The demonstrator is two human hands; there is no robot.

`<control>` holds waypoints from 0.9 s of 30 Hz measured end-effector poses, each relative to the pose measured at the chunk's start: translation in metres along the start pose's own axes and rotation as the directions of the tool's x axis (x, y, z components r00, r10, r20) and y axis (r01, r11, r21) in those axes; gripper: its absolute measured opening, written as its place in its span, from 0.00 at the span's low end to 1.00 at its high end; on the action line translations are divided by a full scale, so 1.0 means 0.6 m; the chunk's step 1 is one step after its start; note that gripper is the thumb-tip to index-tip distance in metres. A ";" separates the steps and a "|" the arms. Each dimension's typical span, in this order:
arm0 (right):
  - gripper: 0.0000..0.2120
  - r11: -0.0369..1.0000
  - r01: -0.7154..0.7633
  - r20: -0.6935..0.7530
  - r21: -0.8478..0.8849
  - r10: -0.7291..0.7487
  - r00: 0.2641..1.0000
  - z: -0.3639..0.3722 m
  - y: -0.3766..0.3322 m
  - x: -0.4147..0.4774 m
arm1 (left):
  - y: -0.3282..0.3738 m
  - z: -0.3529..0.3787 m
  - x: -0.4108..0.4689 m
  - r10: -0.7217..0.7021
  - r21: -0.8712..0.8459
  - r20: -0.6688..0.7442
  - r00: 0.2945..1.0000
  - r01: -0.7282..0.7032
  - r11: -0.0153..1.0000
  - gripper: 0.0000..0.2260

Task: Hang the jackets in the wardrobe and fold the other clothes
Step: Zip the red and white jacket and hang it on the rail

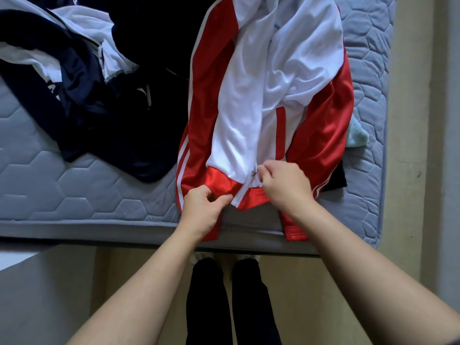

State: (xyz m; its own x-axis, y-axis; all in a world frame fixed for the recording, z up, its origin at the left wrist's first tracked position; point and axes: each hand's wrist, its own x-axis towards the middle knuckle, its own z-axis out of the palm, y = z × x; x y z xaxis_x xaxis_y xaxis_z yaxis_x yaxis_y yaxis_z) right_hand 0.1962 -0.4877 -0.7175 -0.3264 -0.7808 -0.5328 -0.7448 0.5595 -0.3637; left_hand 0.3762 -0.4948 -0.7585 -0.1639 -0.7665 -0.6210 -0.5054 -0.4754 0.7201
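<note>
both hands work at the hem of the red and white jacket, which lies spread on the grey mattress near its front edge. left hand pinches the red hem band beside the zipper. right hand is closed around the zipper pull. a pile of navy and white clothes lies to the left, well apart from both hands.

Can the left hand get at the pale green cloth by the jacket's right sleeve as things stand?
Probably not. The left hand pinches the red hem of the jacket, and the pale green cloth lies across it, past the right hand. The right hand is nearer.
</note>
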 end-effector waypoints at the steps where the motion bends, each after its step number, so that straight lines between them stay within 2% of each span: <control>1: 0.16 0.996 0.040 -0.043 -0.075 -0.043 0.998 -0.005 0.004 0.008 | -0.005 -0.005 0.001 -0.007 0.022 0.004 1.000 0.007 1.000 0.09; 6: 0.17 0.967 0.159 -0.183 -0.199 -0.196 0.963 -0.026 0.004 0.038 | -0.018 -0.025 0.018 -0.084 0.134 0.001 0.996 0.083 0.988 0.12; 9: 0.15 0.934 0.213 -0.223 -0.287 -0.281 0.933 -0.033 -0.007 0.030 | -0.017 -0.037 0.019 -0.120 0.165 -0.020 0.993 0.122 0.979 0.08; 11: 0.14 0.918 0.225 -0.221 -0.326 -0.305 0.926 -0.038 -0.009 0.023 | -0.005 -0.043 0.021 -0.126 0.212 0.001 0.992 0.122 0.970 0.07; 12: 0.14 0.914 0.223 -0.208 -0.339 -0.304 0.930 -0.042 -0.010 0.022 | 0.002 -0.047 0.022 -0.147 0.252 0.017 0.989 0.138 0.958 0.10; 14: 0.14 0.904 0.241 -0.146 -0.352 -0.308 0.940 -0.051 -0.015 0.023 | 0.022 -0.051 0.029 -0.215 0.383 0.032 0.976 0.187 0.905 0.15; 15: 0.15 0.902 0.269 -0.092 -0.337 -0.316 0.944 -0.054 -0.020 0.023 | 0.034 -0.052 0.032 -0.235 0.467 0.013 0.972 0.202 0.861 0.13; 16: 0.17 0.905 0.297 -0.043 -0.303 -0.324 0.945 -0.056 -0.026 0.023 | 0.051 -0.052 0.033 -0.219 0.533 -0.021 0.976 0.196 0.823 0.10; 17: 0.18 0.920 0.306 -0.015 -0.243 -0.319 0.947 -0.058 -0.033 0.023 | 0.066 -0.049 0.034 -0.157 0.568 -0.043 0.987 0.153 0.809 0.11; 19: 0.18 0.959 0.276 -0.010 -0.058 -0.277 0.961 -0.060 -0.043 0.025 | 0.094 -0.032 0.037 0.033 0.609 0.021 0.999 -0.038 0.792 0.22; 20: 0.17 0.966 0.256 -0.008 0.031 -0.256 0.967 -0.060 -0.046 0.027 | 0.104 -0.021 0.038 0.095 0.645 0.087 0.992 -0.129 0.753 0.21; 22: 0.16 0.965 0.225 0.017 0.135 -0.229 0.973 -0.057 -0.047 0.032 | 0.114 0.002 0.040 0.156 0.727 0.158 0.975 -0.222 0.650 0.10; 23: 0.17 0.966 0.218 0.019 0.138 -0.223 0.975 -0.055 -0.045 0.036 | 0.113 0.008 0.043 0.200 0.766 0.147 0.969 -0.240 0.596 0.04; 24: 0.18 0.970 0.220 0.002 0.104 -0.222 0.975 -0.052 -0.041 0.040 | 0.108 0.010 0.047 0.234 0.806 0.131 0.963 -0.241 0.541 0.03; 27: 0.18 0.971 0.223 -0.120 -0.087 -0.233 0.965 -0.057 -0.031 0.059 | 0.086 0.005 0.051 0.228 0.887 0.155 0.961 -0.237 0.397 0.06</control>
State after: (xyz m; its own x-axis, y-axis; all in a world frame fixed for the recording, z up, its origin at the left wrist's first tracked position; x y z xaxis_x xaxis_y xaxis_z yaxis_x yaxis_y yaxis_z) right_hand 0.1787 -0.5356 -0.7035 -0.2113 -0.9172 -0.3379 -0.8466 0.3445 -0.4056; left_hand 0.3426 -0.5416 -0.7415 -0.4037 -0.7784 -0.4808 -0.9131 0.3757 0.1585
